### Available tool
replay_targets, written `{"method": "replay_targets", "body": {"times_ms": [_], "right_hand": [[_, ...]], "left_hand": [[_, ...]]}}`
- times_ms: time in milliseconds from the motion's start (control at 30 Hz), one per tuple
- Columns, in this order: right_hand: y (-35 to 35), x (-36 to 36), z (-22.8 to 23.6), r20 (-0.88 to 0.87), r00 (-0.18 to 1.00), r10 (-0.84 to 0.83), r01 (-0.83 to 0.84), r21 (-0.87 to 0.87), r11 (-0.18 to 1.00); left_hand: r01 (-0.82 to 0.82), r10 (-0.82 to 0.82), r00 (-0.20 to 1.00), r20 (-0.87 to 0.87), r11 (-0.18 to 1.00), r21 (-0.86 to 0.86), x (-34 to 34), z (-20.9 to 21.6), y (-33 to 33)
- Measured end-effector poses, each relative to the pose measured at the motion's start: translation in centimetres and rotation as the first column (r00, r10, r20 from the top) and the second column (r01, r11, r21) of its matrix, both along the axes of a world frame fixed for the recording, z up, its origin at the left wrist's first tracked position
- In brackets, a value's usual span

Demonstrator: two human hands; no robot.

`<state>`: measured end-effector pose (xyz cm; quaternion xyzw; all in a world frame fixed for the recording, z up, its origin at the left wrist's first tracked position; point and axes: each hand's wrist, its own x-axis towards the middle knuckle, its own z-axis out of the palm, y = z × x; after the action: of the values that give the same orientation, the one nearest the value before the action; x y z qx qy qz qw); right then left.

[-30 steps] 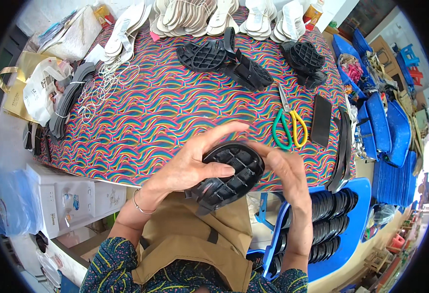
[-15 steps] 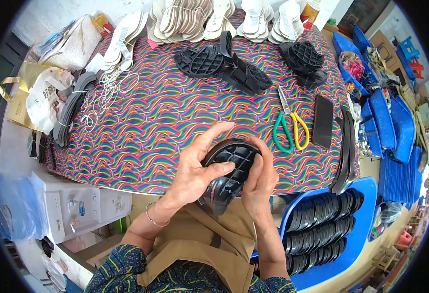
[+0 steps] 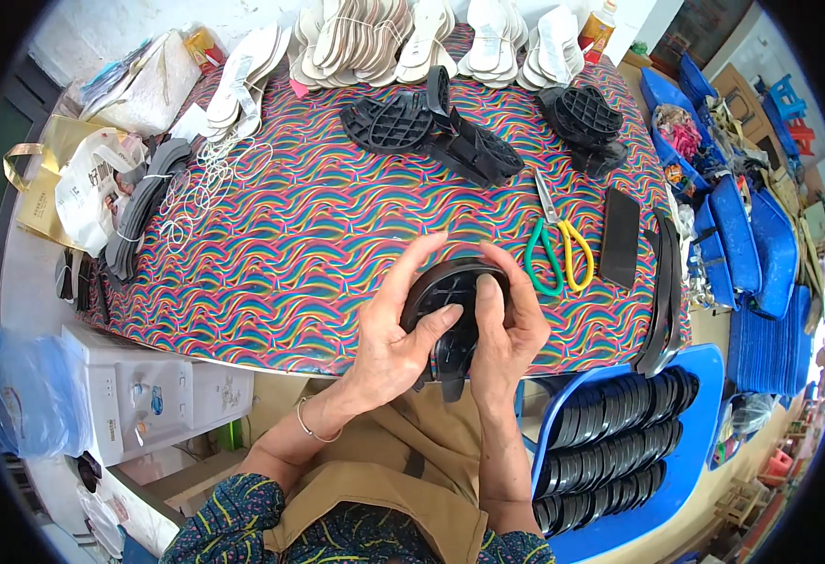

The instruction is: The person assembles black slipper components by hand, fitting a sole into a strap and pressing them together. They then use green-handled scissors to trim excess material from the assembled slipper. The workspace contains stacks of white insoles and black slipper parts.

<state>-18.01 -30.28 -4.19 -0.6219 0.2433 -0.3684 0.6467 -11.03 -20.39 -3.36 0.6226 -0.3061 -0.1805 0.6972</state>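
Between my two hands is a black shoe sole [image 3: 457, 346] with a grid-patterned hollow side facing up, held above the table's near edge. My left hand [image 3: 389, 343] wraps its left side, the thumb pressed on the grid. My right hand [image 3: 506, 340] closes on its right side, that thumb also laid on the inner face. Part of the sole is hidden behind the fingers. Farther off on the table rest several black soles with straps [image 3: 389, 122] and another stacked black pair [image 3: 583, 122]. Scissors [image 3: 555, 235] with green and yellow handles lie to the right of my hands.
Bundles of pale insoles [image 3: 361, 42] line the far edge. A dark phone-like slab [image 3: 621, 237] and black strips [image 3: 659, 291] lie at the right. A blue tray [image 3: 708, 395] of black pieces stands below right. White string [image 3: 208, 188] and bags [image 3: 93, 193] are at the left.
Both hands tilt the sole, its far rim now raised and its grid more shaded. My right thumb has come over onto the inner face. The hands have shifted slightly right.
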Motion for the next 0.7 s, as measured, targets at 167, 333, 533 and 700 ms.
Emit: {"method": "replay_targets", "body": {"times_ms": [167, 333, 533, 700], "right_hand": [[-2.7, -1.0, -0.2, 0.107, 0.968, 0.225, -0.237, 0.120, 0.964], [-3.7, -1.6, 1.3, -0.092, 0.950, 0.298, -0.302, -0.035, 0.953], [-1.4, -0.3, -1.1, -0.052, 0.997, 0.061, -0.076, -0.375, 0.924], [0.3, -0.5, -1.5, -0.017, 0.996, 0.092, -0.094, -0.137, 0.986]], "left_hand": [[-0.014, 0.012, 0.999, -0.034, 0.999, -0.039, 0.3, 0.3, -0.2], [0.019, -0.033, 0.987, -0.157, 0.996, -0.087, 0.9, 0.6, -0.2], [-0.035, 0.025, 0.995, -0.097, 0.993, -0.109, 0.1, -0.1, -0.7], [-0.077, 0.073, 0.996, -0.056, 0.995, -0.065, 0.6, -0.9, -0.7]]}}
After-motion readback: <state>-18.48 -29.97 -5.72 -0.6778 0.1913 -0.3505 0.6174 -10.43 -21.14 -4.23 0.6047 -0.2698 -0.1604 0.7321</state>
